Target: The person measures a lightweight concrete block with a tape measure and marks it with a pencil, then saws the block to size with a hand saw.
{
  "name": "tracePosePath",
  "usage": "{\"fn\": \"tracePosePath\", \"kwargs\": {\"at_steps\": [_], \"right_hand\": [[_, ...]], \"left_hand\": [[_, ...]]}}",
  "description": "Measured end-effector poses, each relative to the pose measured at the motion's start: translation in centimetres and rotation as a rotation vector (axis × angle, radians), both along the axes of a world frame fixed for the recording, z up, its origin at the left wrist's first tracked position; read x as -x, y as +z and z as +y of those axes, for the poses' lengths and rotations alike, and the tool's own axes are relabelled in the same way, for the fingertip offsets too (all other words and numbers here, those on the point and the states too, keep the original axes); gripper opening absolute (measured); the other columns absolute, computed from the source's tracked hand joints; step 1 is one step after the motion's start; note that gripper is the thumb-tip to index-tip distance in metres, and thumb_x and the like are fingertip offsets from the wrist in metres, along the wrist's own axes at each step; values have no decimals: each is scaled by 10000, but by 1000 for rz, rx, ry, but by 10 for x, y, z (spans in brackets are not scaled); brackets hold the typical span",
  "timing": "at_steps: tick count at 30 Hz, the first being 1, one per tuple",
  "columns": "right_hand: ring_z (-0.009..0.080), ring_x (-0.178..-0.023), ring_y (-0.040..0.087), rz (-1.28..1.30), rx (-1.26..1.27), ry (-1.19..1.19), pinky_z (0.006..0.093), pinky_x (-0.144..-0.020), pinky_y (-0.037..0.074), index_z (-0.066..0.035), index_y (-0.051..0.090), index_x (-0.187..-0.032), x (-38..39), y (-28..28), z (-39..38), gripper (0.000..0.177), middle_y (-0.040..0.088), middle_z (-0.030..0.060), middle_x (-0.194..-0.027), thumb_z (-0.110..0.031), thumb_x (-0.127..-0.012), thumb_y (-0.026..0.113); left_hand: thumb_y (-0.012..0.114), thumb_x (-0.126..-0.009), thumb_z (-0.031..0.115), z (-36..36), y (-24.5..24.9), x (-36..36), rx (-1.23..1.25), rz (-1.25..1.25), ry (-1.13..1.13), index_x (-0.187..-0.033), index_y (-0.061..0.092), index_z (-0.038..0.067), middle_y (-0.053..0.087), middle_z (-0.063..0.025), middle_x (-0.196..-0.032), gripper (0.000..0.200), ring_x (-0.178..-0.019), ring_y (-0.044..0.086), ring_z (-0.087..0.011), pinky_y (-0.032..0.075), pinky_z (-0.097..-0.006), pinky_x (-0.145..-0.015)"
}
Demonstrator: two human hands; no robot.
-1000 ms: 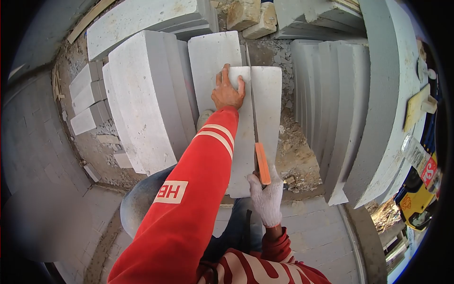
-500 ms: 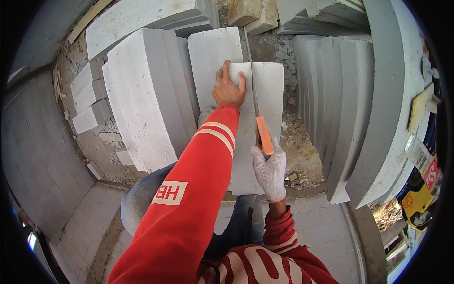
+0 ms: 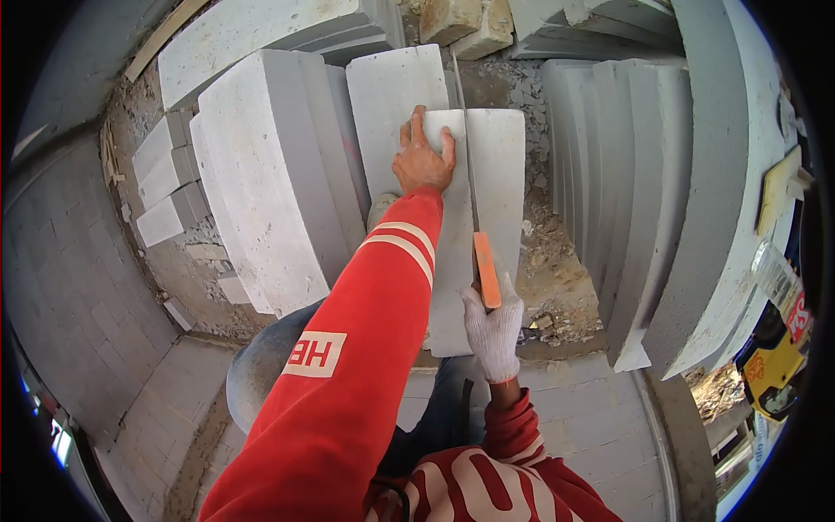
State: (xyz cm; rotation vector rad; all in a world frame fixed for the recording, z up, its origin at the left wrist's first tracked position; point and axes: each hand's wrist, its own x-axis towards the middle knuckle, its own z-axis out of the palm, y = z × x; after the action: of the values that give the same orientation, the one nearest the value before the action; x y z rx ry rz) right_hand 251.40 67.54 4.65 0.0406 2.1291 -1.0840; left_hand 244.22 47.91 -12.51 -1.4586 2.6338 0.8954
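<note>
In the head view, a pale grey block (image 3: pixel 503 174) lies in front of me, and the narrow blade of a handsaw (image 3: pixel 487 271) runs lengthwise in a cut line along it. My right hand (image 3: pixel 496 335), in a white knitted glove, is closed around the saw's orange handle at the near end. My bare left hand (image 3: pixel 424 159) presses down with spread fingers on the block's left part, the thumb near its far end. Beside it, on the left, stands another pale block (image 3: pixel 391 87), which the fingertips reach towards. My knee is at the block's left side.
Large pale blocks (image 3: pixel 252 174) stand to the left, and a row of slabs (image 3: pixel 648 200) stands to the right. Smaller cut pieces (image 3: pixel 165 178) lie at far left. Broken rubble (image 3: pixel 557 274) covers the ground by the block. A yellow item (image 3: pixel 774 361) is at far right.
My right hand has drawn the saw towards me, so its orange handle sits nearer my body. The left hand stays in place on the block.
</note>
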Motion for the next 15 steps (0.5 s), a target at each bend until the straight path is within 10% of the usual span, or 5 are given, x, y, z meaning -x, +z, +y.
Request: {"fn": "tracePosePath", "kwargs": {"at_steps": [3, 5, 15], "right_hand": [[226, -631, 590, 112, 118, -54, 344, -613, 508, 39, 605, -1319, 22, -35, -20, 464, 657, 136, -770, -121, -911, 759], [143, -584, 495, -5, 141, -120, 309, -557, 453, 19, 631, -1052, 9, -29, -10, 182, 570, 53, -694, -79, -916, 700], [183, -624, 523, 108, 37, -30, 330, -617, 494, 27, 637, -1051, -16, -19, 6, 246, 604, 101, -763, -64, -849, 745]], "left_hand": [[560, -964, 429, 0, 0, 0, 19, 29, -2, -1497, 450, 218, 603, -201, -1388, 584, -1049, 694, -480, 556, -556, -914], [563, -963, 428, 3, 3, -3, -2, 14, -6, -1497, 450, 221, 604, -202, -1385, 584, -1051, 694, -483, 557, -558, -913], [576, -953, 421, 2, 1, -3, 19, 47, 6, -1488, 466, 222, 610, -213, -1377, 582, -1036, 696, -488, 562, -555, -892]]}}
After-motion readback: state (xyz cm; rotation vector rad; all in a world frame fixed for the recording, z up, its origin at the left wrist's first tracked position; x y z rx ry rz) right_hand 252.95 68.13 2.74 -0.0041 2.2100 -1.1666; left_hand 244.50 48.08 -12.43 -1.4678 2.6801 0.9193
